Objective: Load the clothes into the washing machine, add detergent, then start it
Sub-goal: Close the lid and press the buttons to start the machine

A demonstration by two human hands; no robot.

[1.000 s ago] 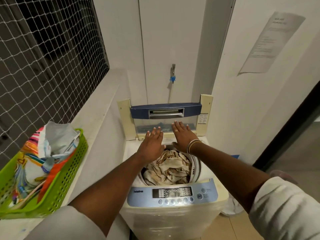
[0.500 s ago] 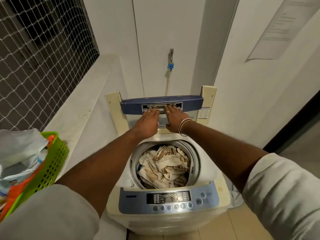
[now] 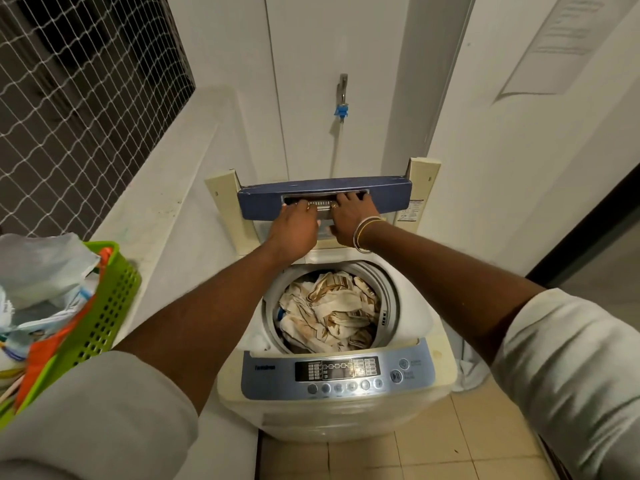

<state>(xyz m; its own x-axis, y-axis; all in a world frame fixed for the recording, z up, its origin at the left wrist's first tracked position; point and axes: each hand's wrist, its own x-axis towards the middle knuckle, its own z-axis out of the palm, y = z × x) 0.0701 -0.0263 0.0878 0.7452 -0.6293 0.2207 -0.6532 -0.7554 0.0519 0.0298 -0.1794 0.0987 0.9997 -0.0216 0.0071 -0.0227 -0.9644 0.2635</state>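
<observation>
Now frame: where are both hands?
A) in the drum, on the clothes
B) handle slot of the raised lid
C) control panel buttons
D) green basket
B: the left hand and right hand both hook their fingers into the handle slot of the upright blue lid, above the loaded clothes.

The left hand [image 3: 294,227] and right hand [image 3: 350,220] hook their fingertips out of sight in the handle slot of the washer's [image 3: 346,410] raised lid [image 3: 389,199]. Left of the washer, the basket [image 3: 104,323] runs off the edge. Up right of the washer, the notice [image 3: 554,39] is cropped and unreadable. The washer's panel [image 3: 337,370] labels are too small to read.
</observation>
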